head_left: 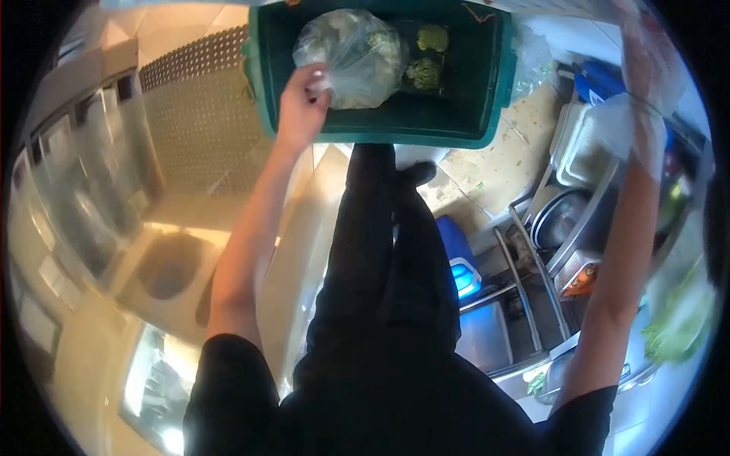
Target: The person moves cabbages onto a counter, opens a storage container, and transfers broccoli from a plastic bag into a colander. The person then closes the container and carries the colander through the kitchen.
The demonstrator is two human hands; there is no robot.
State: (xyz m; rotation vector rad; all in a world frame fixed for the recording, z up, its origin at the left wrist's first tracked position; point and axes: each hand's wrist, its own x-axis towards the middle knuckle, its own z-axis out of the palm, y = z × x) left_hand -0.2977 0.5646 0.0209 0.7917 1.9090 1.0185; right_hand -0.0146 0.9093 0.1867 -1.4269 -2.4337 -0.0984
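Observation:
A clear plastic bag [353, 64] with pale and green pieces inside, possibly cauliflower or broccoli, lies in the left part of a green plastic crate [411, 138]. My left hand [303, 106] pinches the near left edge of this bag, thumb and fingers closed on the plastic. Two green florets [423, 73] rest on the crate's floor to the right of it. At the upper right, my right hand [650, 57] is stretched far out from the crate. Blur and clear plastic film [627, 129] around the wrist hide its fingers.
On the right, a metal rack [532, 285] holds white containers [578, 144], metal bowls [563, 216] and a basket with something orange [582, 277]. Leafy greens [677, 319] lie at the far right. A perforated panel [205, 114] stands left of the crate. Tiled floor [487, 175] shows below.

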